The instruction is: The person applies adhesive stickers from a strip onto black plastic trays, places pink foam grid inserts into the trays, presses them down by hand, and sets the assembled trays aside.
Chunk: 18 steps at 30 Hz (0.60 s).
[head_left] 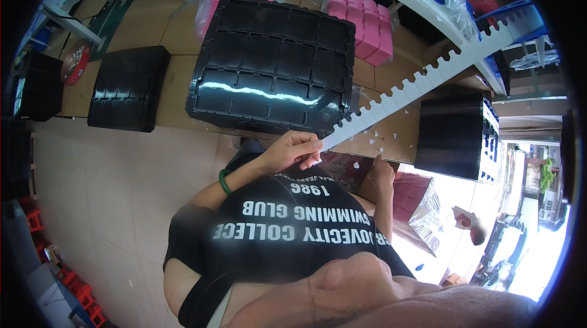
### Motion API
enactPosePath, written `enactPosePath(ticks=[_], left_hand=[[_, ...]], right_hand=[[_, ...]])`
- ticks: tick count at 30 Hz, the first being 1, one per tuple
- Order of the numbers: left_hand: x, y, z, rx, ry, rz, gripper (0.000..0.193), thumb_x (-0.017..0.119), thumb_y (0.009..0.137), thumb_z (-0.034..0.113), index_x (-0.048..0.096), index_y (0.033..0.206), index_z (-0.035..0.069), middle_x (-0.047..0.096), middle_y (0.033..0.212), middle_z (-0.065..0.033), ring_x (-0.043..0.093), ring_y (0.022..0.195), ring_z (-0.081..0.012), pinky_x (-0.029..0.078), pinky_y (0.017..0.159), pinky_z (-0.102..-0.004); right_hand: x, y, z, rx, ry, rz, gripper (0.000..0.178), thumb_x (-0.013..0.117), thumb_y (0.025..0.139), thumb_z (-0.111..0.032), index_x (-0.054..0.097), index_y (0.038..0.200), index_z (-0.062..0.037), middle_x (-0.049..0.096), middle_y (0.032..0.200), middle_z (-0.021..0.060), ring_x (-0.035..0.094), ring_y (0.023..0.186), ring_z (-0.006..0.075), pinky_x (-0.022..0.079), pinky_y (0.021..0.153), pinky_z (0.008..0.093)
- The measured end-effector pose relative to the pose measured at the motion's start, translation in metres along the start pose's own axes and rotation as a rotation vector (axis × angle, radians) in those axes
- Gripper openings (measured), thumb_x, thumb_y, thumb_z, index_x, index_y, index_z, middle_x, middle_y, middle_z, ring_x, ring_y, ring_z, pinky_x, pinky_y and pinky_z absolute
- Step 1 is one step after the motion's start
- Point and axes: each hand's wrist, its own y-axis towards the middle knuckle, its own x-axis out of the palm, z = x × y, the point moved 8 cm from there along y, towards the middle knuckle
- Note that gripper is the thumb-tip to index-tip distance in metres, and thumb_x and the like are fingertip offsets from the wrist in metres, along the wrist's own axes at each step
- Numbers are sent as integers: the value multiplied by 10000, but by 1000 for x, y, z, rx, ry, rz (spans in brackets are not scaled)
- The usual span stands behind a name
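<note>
A long white strip [422, 83] with a row of notches along one edge slants up to the right. My left hand [296, 149] is closed around its lower end, fingers and thumb pinching it in front of my chest. The far end of the strip reaches past the worktop's right side. My right hand [382, 175] is low at the front edge of the brown worktop [391, 138], apart from the strip. Its fingers are drawn together; anything between them is too small to make out. Small white scraps [375, 134] lie scattered near it.
A large stack of black moulded trays [275, 65] stands just ahead. A smaller black stack [128, 88] is at left, a black box [455, 135] at right. Pink blocks [361, 22] sit behind. A white shelf edge [422, 7] crosses the upper right.
</note>
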Motion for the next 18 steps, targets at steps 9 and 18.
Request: enactPosePath(ticks=[9,18], left_hand=[[1,-2,3,-70,-79,-95,305,519,1025,225,616,846,-3,571,702,-32,502,570,-71,401,562,-207],[-8,-12,21,-39,-59,-61,289,510,1028,212,608,860,-1,577,728,-26,507,582,-70,405,561,-201]], right_hand=[[-174,-28,-145,-414,1725,-275,228,698,808,-14,675,1032,18,642,894,26,592,855,111,460,743,236],[-186,-17,-199,-842,1882,-551,228,767,739,-169,615,844,-34,552,853,84,536,788,171,419,693,282]])
